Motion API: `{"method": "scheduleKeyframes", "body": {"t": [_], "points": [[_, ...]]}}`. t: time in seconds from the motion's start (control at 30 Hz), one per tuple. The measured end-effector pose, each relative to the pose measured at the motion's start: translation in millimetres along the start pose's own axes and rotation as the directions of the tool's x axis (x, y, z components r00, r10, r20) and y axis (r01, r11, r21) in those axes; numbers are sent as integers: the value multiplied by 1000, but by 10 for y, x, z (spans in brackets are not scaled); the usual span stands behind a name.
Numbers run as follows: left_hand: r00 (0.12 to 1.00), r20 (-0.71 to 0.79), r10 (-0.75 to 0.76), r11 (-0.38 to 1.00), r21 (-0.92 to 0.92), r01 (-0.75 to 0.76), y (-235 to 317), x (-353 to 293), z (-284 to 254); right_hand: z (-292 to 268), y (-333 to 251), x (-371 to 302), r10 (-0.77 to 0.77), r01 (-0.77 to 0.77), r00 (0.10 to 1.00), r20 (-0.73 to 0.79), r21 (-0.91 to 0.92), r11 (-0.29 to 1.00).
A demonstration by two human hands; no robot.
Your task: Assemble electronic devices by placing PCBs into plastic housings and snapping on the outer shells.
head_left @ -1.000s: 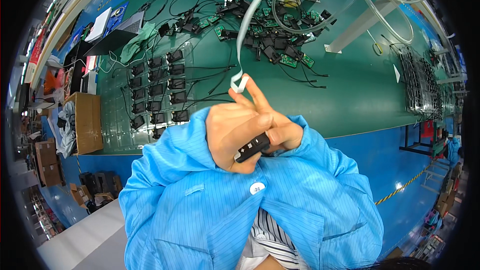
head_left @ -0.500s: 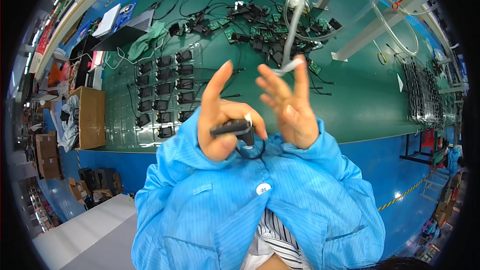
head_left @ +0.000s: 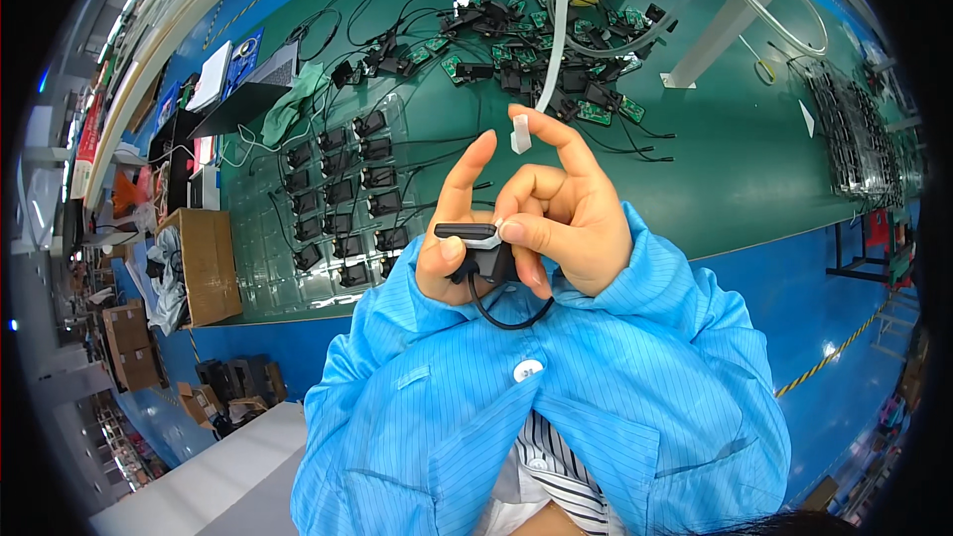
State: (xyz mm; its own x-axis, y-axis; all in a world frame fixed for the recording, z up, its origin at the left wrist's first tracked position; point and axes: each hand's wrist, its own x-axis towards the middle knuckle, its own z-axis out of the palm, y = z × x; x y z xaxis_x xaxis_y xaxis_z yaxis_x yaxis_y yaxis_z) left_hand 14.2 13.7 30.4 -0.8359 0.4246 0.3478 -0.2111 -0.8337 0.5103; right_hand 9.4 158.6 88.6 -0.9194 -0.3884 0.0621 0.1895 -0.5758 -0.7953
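Close to my chest, my left hand (head_left: 435, 280) holds a small black plastic device (head_left: 467, 231), thumb on its near side and index finger raised. A black cable (head_left: 512, 325) loops down from the device. My right hand (head_left: 584, 228) has its thumb and a finger closed at the device's right end, on a thin white strip (head_left: 483, 242) that runs along its edge. A small piece of whitish translucent tape (head_left: 520, 135) clings to the tip of my raised right index finger. The device's underside is partly hidden by my fingers.
On the green table (head_left: 735, 169), a clear tray (head_left: 268, 283) at left carries rows of black devices. Behind lies a heap of black parts with green circuit boards (head_left: 596, 111). A pale tube (head_left: 559, 30) hangs down near my hands. A cardboard box (head_left: 210, 268) stands left; more trays (head_left: 844, 139) sit right.
My right hand has come left and down to the device, its fingers going from spread to pinched. The device has turned more level in my left hand. The view has shifted slightly.
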Motion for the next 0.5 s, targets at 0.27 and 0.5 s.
{"method": "scheduleKeyframes", "body": {"t": [0.27, 0.5], "points": [[975, -69, 213, 971, 127, -203, -153, 5, 55, 28, 135, -23, -78, 97, 987, -143, 136, 986], [935, 39, 352, 861, 378, -340, -167, -10, 108, -143, 121, -93, 63, -66, 998, 32, 120, 990]]}}
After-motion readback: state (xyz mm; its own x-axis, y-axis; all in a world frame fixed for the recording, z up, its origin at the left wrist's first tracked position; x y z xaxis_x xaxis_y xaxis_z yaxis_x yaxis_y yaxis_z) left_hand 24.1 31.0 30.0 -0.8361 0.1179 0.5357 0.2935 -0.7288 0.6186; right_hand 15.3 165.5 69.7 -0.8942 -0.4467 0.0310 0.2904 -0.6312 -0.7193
